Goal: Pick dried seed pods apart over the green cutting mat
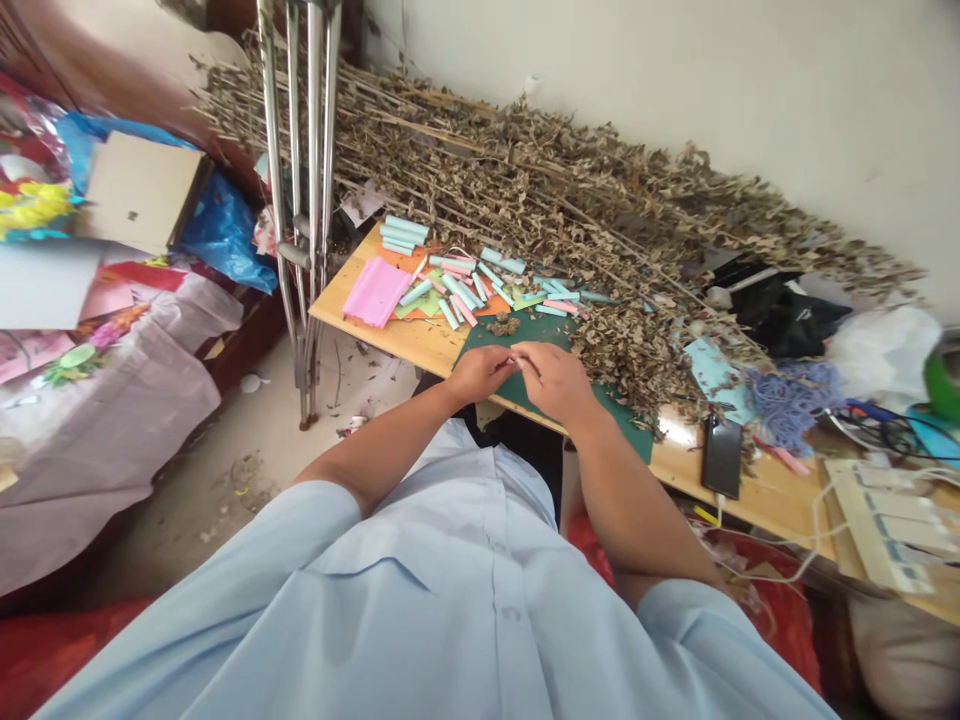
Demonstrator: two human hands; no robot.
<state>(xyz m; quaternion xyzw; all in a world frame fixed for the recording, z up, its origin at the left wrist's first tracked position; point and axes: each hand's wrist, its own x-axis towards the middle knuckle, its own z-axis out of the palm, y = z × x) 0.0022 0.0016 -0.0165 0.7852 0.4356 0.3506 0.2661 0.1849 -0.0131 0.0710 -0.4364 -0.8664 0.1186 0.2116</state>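
My left hand [482, 374] and my right hand [556, 382] meet over the front edge of a dark green mat [626, 428]. Both have their fingers closed in a pinch, fingertips touching; what sits between them is too small to name. Just beyond lies a little clump of dried plant bits [502, 325]. Behind it, light blue and pink paper rolls [463, 290] are scattered over orange and green sheets. A pink sheet stack [377, 292] lies to the left. Crumbled dry leaves [626, 360] cover the mat's right side.
Long dried stalks with leaves [525, 170] pile along the wall. Metal crutches [300, 200] stand at the table's left end. To the right are a phone [721, 455] on a cable, blue yarn-like strands [795, 405] and a power strip [877, 525].
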